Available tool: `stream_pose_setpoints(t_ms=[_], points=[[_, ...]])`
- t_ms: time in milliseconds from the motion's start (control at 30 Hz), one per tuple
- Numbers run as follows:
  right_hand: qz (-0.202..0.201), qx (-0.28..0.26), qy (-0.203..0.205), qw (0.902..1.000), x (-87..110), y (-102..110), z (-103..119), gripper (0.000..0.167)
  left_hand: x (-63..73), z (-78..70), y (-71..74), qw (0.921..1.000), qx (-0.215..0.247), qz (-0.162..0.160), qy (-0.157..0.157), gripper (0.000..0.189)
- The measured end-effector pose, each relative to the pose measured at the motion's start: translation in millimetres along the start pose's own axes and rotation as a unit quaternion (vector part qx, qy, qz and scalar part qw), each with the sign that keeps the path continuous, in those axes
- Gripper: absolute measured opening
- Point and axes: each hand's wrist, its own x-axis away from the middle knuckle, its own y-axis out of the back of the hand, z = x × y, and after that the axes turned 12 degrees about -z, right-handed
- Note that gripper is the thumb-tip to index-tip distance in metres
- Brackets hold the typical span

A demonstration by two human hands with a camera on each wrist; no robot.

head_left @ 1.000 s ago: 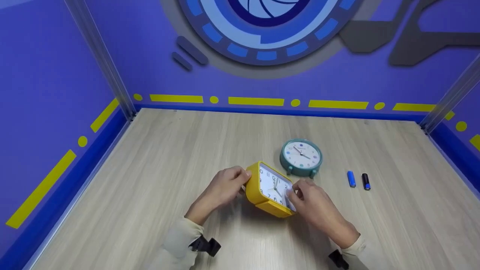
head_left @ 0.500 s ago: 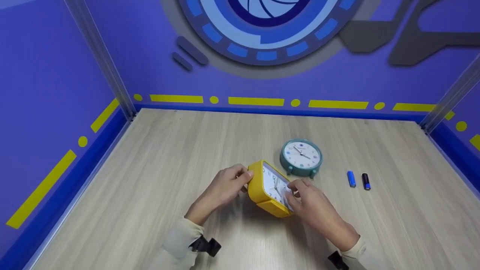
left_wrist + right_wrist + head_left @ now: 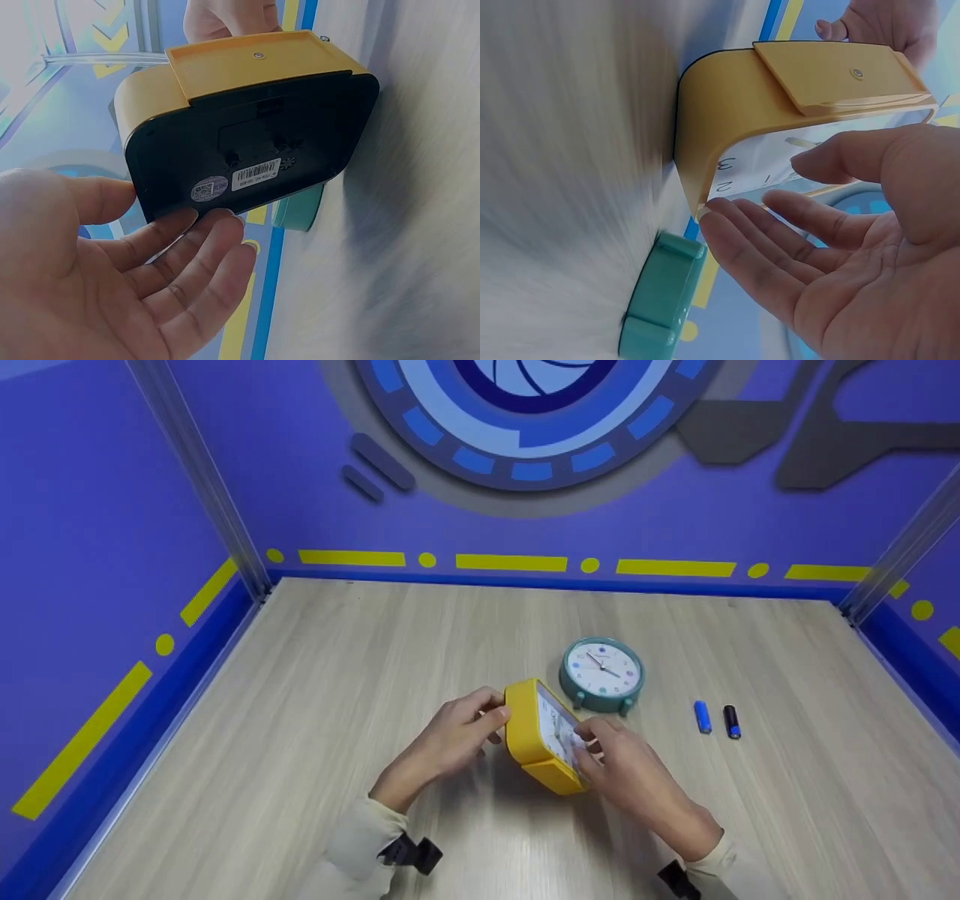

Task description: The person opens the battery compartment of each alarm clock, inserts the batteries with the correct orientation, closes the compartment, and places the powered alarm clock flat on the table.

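A yellow square alarm clock point(image 3: 525, 727) stands tilted on the table, its white face turned to the right. My left hand point(image 3: 450, 735) pinches its upper left corner between thumb and fingertips. In the left wrist view the dark back point(image 3: 315, 124) shows, with a barcode label and a round sticker. My right hand point(image 3: 634, 765) is at the face side, with loosely extended fingers; in the right wrist view fingertips touch the rim near a corner, and the thumb lies in front of the face. Whether that thumb touches the face, I cannot tell.
Behind the yellow clock, a round teal alarm clock point(image 3: 602, 671) lies face up. Two small batteries lie to its right, a blue one point(image 3: 703, 717) and a black and blue one point(image 3: 732, 721). Blue-purple panels point(image 3: 510, 525) wall the wooden table point(image 3: 360, 637) at back and sides.
The yellow clock has turned so that its face points more to the right and more of its left side shows. My left hand has shifted slightly with it; the right hand has barely moved.
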Motion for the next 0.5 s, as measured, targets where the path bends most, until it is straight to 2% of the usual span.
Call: stream_pose_setpoints(t_ms=[233, 400, 500], points=[[0.018, -0.029, -0.023, 0.9991, -2.0, 4.2, -0.9, 0.025, 0.9, -1.8, -1.8, 0.9998, -0.009, 0.014, -0.006, 0.037], [0.035, -0.028, -0.049, 0.9978, -2.0, 8.1, -0.1, 0.029, 1.3, -1.9, -2.3, 0.9994, -0.012, 0.026, -0.021, 0.043], [0.037, -0.028, -0.049, 0.9977, -1.5, 10.1, 0.1, 0.031, 1.1, -2.6, -2.8, 0.9991, -0.011, 0.034, -0.025, 0.045]])
